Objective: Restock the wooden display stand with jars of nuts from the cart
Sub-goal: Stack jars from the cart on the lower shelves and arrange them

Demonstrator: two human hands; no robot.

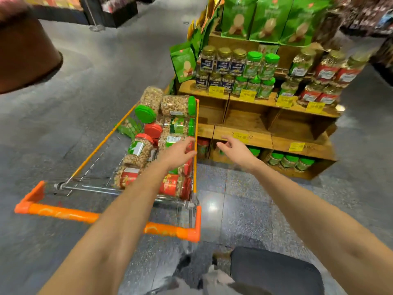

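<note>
Filling the cart (196,116), nut jars (139,150); left hand (179,152), right hand (236,149) spread, empty.

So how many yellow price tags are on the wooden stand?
6 yellow tags: four along the upper shelf, two along the lower shelf. Others may be hidden.

Price tags (246,95) too blurred to read

Empty middle shelf (244,121), unobstructed
</note>
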